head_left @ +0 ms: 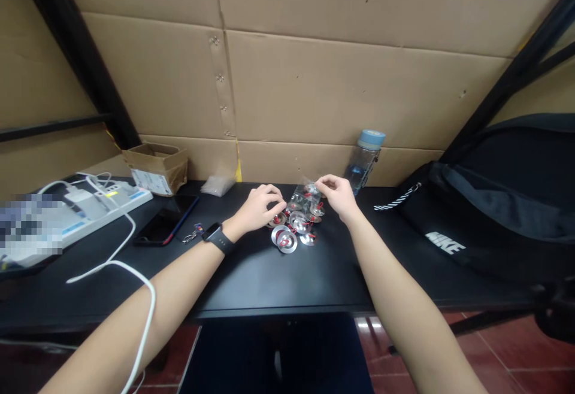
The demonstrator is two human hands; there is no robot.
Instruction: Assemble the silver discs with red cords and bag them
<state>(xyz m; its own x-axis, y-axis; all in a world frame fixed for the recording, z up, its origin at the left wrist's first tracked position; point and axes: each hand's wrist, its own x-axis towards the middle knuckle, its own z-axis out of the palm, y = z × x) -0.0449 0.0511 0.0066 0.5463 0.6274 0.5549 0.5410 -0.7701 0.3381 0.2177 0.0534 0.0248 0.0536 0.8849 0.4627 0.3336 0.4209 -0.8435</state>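
While my right hand [339, 196] appears to pinch the upper edge of a clear bag [302, 195] between closed thumb and forefinger, my left hand [260, 207] curls at the bag's other side, its thumb and forefinger brought near each other; whether they grip film, a disc or nothing, I cannot tell. The bag is between my hands on the black desk [278, 286], at the far side of a cluster of silvery metal discs [287, 242] with red loops. One disc shows through or behind the film; I cannot tell whether it lies inside. The step in hand, as I judge it, is handling the bag amid the discs. The next move seems to call for a steady right pinch, a surer left purchase, and light fingertips, since overlapping discs could slide apart and thin film could slip.
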